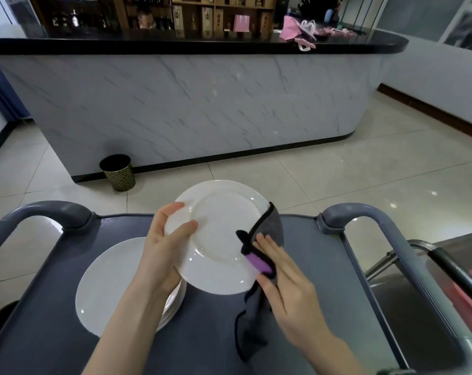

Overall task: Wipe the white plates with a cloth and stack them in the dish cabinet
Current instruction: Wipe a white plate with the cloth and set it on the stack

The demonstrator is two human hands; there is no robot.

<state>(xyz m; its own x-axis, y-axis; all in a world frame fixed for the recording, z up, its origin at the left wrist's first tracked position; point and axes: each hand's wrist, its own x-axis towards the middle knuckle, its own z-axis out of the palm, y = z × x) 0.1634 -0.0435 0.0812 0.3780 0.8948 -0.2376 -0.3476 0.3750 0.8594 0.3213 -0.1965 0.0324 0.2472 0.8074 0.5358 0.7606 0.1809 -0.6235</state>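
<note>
Plate wiping in progress at a grey cart, viewed from the head camera. On the left of the cart's worktop sits a stack of white plates; whether these are already wiped or still waiting cannot be told. The left hand grips the left rim of one white plate, fingers curled over the edge and thumb on the near face. The plate is lifted clear of the stack and tilted so that its underside, with the foot ring, faces the camera. A grey cloth wraps the plate's right rim, its loose end hanging down. The right hand pinches the cloth against that rim, fingers nearly straight on top and thumb by the purple tag.

Judged progress: one plate is mid-wipe; stacking has not begun as far as can be seen, and no dish cabinet is in view.

Surroundings: a waste bin on the tiled floor, a marble-fronted bar directly ahead, and pink bags on its black top. The cart's raised handles and the bar close off the way forward.
</note>
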